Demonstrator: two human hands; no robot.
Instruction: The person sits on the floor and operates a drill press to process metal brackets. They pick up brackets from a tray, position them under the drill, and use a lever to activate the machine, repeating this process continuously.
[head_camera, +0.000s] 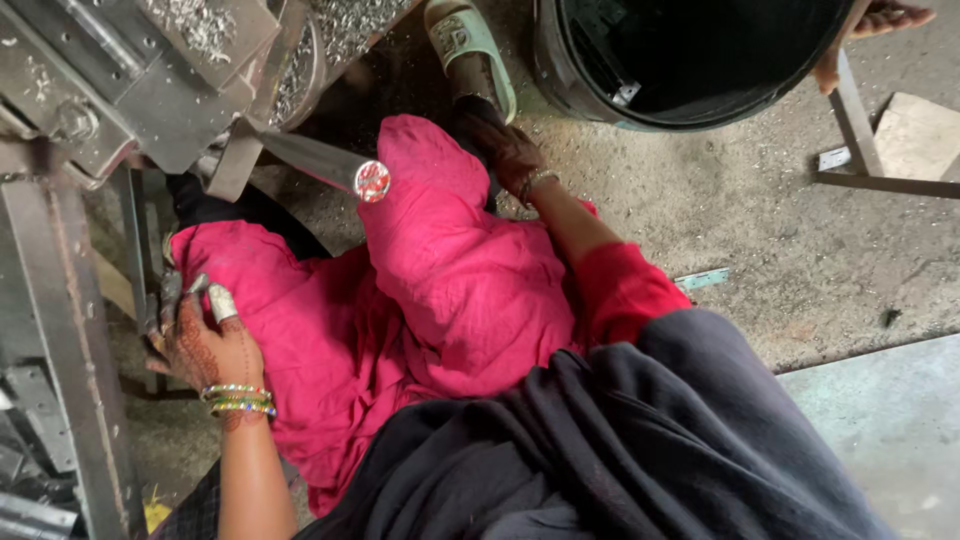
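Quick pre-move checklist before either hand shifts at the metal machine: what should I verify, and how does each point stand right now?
1. Left hand holds a small grey metal piece: ok.
2. Left hand clear of the machine frame: not ok, it sits right beside it.
3. Right hand empty: cannot tell, fingers are hidden behind the pink knee.
4. Lever handle with red end cap free of both hands: ok.
5. Black bucket within reach of the right hand: likely ok.
6. Metal shavings on the machine top: not ok.

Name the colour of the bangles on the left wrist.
Green and gold bangles, clearest in the head view.
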